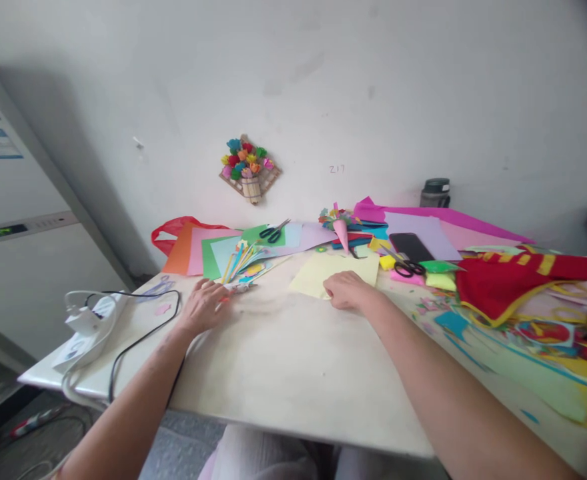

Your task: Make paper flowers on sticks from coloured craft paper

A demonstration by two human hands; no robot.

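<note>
My left hand [204, 308] lies palm down on the white table [293, 373], fingers spread, its fingertips touching a small bundle of coloured paper strips and cut-outs [243, 267]. My right hand [346, 291] rests on the near edge of a pale yellow paper sheet [336, 272], fingers curled down onto it. Neither hand lifts anything.
Coloured paper sheets [208, 250] fan out at the back with green-handled scissors [273, 233]. A black phone [410, 246], black scissors [407, 268], a red-and-yellow cloth [503, 283] and paper scraps lie right. A white glue gun with black cord [91, 320] lies left. A paper flower ornament [248, 167] hangs on the wall.
</note>
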